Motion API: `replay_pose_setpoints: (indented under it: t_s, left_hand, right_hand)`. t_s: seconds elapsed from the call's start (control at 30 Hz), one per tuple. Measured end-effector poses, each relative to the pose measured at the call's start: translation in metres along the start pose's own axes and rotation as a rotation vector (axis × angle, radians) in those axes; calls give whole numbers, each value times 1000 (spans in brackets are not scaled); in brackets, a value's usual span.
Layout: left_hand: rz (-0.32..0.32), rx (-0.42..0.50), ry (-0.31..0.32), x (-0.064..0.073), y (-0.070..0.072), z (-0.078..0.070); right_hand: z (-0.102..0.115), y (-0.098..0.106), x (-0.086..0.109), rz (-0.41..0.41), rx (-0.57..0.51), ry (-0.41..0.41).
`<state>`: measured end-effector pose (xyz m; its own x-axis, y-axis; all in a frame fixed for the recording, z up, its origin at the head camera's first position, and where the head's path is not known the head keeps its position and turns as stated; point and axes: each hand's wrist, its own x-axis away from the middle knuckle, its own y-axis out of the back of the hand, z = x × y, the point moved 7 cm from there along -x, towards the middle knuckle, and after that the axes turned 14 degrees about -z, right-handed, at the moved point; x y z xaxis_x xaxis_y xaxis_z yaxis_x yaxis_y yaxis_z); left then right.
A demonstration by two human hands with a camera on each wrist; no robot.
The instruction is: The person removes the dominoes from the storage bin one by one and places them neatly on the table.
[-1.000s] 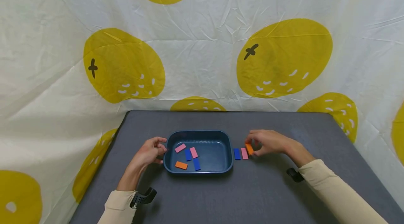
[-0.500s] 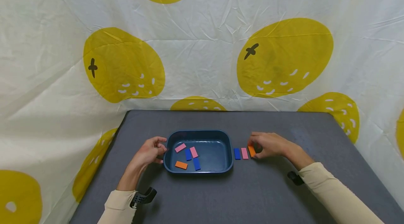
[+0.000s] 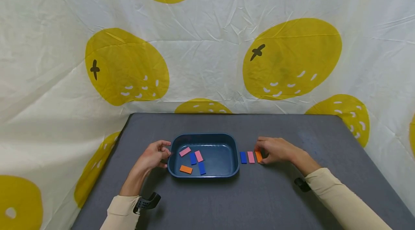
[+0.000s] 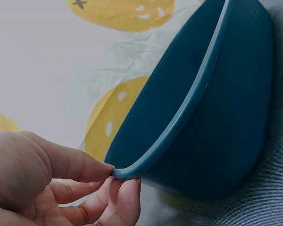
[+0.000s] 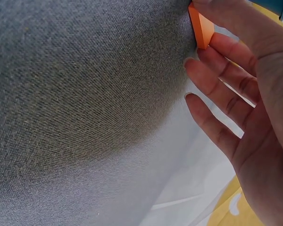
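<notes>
A dark blue rectangular tray (image 3: pixel 223 176) stands on the table, and my left hand (image 3: pixel 156 155) pinches its left rim between thumb and fingers. The left wrist view shows the thumb on one side of the rim (image 4: pixel 165 141) and the fingertips beneath. My right hand (image 3: pixel 275 149) holds an orange block (image 3: pixel 258 156) by its two ends, thumb near and fingers far. In the right wrist view the orange block (image 5: pixel 202 28) lies at the fabric between thumb and fingers. Left of it lie a pink block (image 3: pixel 251 157) and a blue block (image 3: pixel 243 157), in a row beside the tray.
Inside the tray are two pink blocks, one pink block (image 3: pixel 185 151) being tilted, two blue blocks, among them a blue block (image 3: pixel 202 168), and one orange block (image 3: pixel 186 169). A grey cloth covers the table (image 3: pixel 207 204). Behind hangs a white curtain (image 3: pixel 207 67) with yellow fruit prints.
The orange block in my right hand has shifted slightly right and down, from tilted to flat at the row's right end. My left hand and the tray have stayed put.
</notes>
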<state>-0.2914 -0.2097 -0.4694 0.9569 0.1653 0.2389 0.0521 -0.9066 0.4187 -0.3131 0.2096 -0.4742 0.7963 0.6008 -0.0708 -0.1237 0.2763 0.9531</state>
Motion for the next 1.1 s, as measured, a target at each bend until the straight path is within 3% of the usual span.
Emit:
replay_pose_setpoints:
  t_s: [0.57,1.1]
  left_hand:
    - [0,2,0,0,0,2]
    - [3,-13,4,-2,0,0]
  right_hand:
    - [-2,0,2,13,-3,-53]
    - [5,22,-5,-22,-70,-35]
